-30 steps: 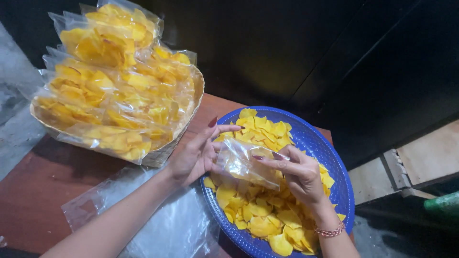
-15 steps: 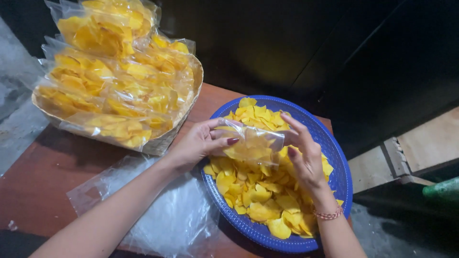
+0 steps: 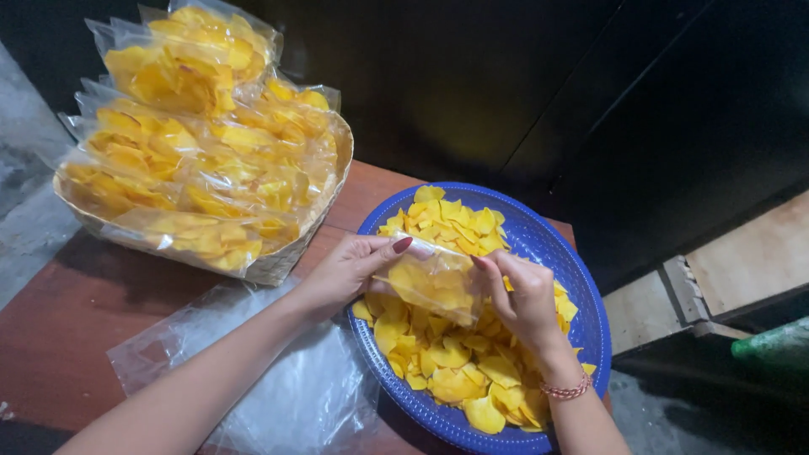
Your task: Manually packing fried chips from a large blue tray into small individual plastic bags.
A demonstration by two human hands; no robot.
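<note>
both hands — left hand and right hand — pinch a clear plastic bag over the blue basket of yellow chips. the basket sits at the table's right edge.

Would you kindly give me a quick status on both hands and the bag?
Left hand and right hand both gripping small clear bag. Bag over blue bowl of yellow chips. Nothing blocking.

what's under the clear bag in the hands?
Loose yellow chips in the blue tray. The bag, pinched by left hand and right hand, blurs those directly beneath. Tray floor hidden.
</note>
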